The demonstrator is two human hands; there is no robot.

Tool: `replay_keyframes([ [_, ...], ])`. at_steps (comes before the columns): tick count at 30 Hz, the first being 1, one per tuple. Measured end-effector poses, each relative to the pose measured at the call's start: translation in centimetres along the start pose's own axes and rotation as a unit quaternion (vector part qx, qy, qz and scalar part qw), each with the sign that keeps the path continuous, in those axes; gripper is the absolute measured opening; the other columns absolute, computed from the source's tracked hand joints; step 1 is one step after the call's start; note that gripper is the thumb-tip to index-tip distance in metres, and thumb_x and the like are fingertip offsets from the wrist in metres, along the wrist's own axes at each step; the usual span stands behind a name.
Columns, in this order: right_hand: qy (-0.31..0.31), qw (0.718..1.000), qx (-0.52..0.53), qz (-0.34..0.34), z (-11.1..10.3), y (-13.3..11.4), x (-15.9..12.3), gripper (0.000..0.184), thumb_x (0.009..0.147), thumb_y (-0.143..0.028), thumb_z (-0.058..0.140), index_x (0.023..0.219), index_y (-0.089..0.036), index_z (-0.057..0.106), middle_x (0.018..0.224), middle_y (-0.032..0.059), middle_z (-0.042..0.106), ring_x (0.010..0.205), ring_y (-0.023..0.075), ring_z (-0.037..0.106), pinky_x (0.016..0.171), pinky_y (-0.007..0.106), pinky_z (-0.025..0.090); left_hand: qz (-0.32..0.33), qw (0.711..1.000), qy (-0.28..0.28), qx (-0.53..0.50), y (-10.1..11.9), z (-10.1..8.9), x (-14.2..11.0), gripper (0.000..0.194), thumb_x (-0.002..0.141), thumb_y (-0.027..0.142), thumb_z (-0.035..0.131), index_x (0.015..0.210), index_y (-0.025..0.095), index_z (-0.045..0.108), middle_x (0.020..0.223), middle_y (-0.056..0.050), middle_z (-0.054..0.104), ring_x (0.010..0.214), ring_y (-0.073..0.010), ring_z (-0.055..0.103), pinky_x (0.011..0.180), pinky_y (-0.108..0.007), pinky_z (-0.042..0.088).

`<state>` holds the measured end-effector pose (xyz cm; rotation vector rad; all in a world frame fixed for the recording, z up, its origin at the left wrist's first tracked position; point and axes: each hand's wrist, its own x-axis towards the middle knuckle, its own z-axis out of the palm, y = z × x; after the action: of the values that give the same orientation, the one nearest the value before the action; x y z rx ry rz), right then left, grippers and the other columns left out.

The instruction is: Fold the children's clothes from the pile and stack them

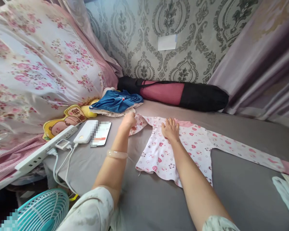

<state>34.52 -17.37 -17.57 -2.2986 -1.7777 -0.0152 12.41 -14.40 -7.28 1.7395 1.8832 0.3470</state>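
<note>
A white long-sleeved child's shirt (195,144) with pink hearts and a pink collar lies spread on the grey sheet. My left hand (129,121) is closed on the end of its left sleeve, which is bent and partly hidden by the hand. Flat on the shirt near the collar rests my right hand (170,129), fingers stretched out. The other sleeve (245,149) reaches straight out to the right and ends in a pink cuff.
Behind my left hand lie folded clothes with a blue garment (118,100) on top. A black and pink long bag (173,93) runs along the wall. A phone (102,134), white power bank (86,131), power strip (48,147) and turquoise fan (44,210) are at left.
</note>
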Motion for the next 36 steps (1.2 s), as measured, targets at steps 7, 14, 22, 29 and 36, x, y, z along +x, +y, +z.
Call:
replay_keyframes([
  [7, -0.009, 1.000, 0.001, 0.004, -0.2, -0.1, -0.1, 0.059, 0.100, -0.040, 0.019, 0.148, -0.011, 0.034, 0.158, 0.0113, 0.027, 0.145, 0.0249, 0.018, 0.116, 0.047, 0.009, 0.110, 0.974, 0.164, 0.114, -0.6, -1.4, 1.6, 0.025, 0.074, 0.005, 0.052, 0.092, 0.018, 0.063, 0.097, -0.012, 0.070, 0.100, -0.0268, 0.064, 0.081, -0.032, 0.048],
  [14, -0.018, 1.000, 0.006, 0.009, -0.5, -0.1, 0.0, 0.059, 0.099, -0.041, 0.020, 0.148, -0.011, 0.035, 0.158, 0.0103, 0.027, 0.145, 0.0248, 0.016, 0.117, 0.047, 0.009, 0.317, 0.906, 0.265, 0.098, -5.0, 1.4, 3.8, 0.033, 0.070, 0.003, 0.044, 0.098, 0.015, 0.058, 0.138, -0.018, 0.047, 0.129, -0.0267, 0.044, 0.105, -0.041, 0.036],
  [22, -0.014, 1.000, 0.008, 0.007, -0.5, -0.1, -0.1, 0.060, 0.099, -0.042, 0.020, 0.148, -0.011, 0.036, 0.157, 0.0100, 0.028, 0.145, 0.0248, 0.018, 0.117, 0.046, 0.009, 0.204, 0.951, 0.188, 0.137, -8.8, 3.9, 5.5, 0.029, 0.080, 0.014, 0.043, 0.091, 0.020, 0.068, 0.115, -0.009, 0.064, 0.123, -0.0306, 0.046, 0.103, -0.045, 0.035],
  [29, -0.021, 1.000, 0.010, 0.008, -0.6, -0.2, -0.1, 0.060, 0.099, -0.042, 0.019, 0.149, -0.011, 0.035, 0.158, 0.0095, 0.026, 0.145, 0.0247, 0.017, 0.117, 0.047, 0.009, 0.099, 0.972, 0.183, 0.110, -8.4, 3.9, 5.6, 0.033, 0.092, 0.028, 0.040, 0.112, 0.023, 0.065, 0.135, -0.007, 0.055, 0.127, -0.0342, 0.040, 0.106, -0.050, 0.031],
  [36, -0.025, 1.000, 0.006, 0.009, -0.6, -0.2, -0.1, 0.060, 0.100, -0.042, 0.018, 0.149, -0.011, 0.034, 0.158, 0.0100, 0.026, 0.145, 0.0244, 0.016, 0.117, 0.046, 0.008, 0.073, 0.958, 0.203, 0.188, -6.1, 3.2, 4.4, 0.026, 0.090, 0.023, 0.047, 0.104, 0.012, 0.066, 0.129, -0.021, 0.050, 0.126, -0.0434, 0.035, 0.097, -0.057, 0.033],
])
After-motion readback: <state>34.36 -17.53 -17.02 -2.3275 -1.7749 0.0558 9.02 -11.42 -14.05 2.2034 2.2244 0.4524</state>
